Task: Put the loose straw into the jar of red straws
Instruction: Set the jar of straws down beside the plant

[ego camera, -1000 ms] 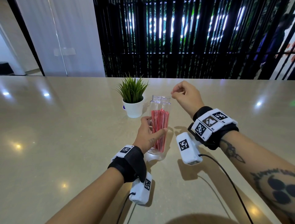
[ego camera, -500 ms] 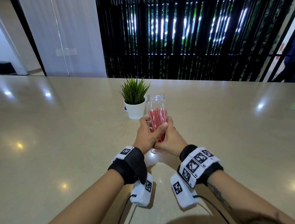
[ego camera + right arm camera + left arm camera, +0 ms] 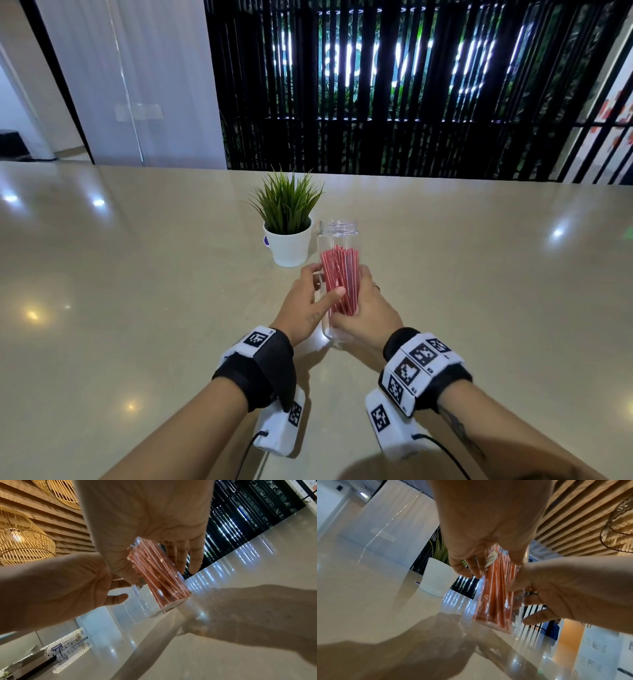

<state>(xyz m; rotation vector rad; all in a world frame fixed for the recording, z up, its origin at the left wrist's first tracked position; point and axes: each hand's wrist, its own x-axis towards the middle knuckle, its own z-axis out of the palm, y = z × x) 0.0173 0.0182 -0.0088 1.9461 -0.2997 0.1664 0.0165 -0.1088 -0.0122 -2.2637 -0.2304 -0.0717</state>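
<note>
Left hand: the left hand point(image 3: 304, 305) wraps the jar's left side, thumb laid across the front of the glass, fingers curled round the far side.
Right hand: the right hand point(image 3: 368, 310) clasps the jar's right side, palm against the glass and fingers curved behind it; a ring shows on one finger.
Jar: the jar point(image 3: 339, 240) is clear and cylindrical with a ribbed screw neck and an open mouth; it stands upright on the table between both hands, long axis vertical, mouth up.
Straws: the red straws point(image 3: 342, 277) are thin, straight tubes with pale stripes, packed as a bundle inside the jar; they stand on end and lean slightly, their tops below the neck. No single straw can be told apart from the rest.
Table: the table point(image 3: 137, 291) is smooth, glossy and beige, with ceiling lights mirrored in it.
Plant: the potted plant point(image 3: 287, 219), spiky green blades in a plain white tapered pot, stands just beside the jar, behind and to its left.
Wrist units: a white camera block hangs under each black strap.
Backdrop: black vertical slats with a lit sign behind them.
</note>
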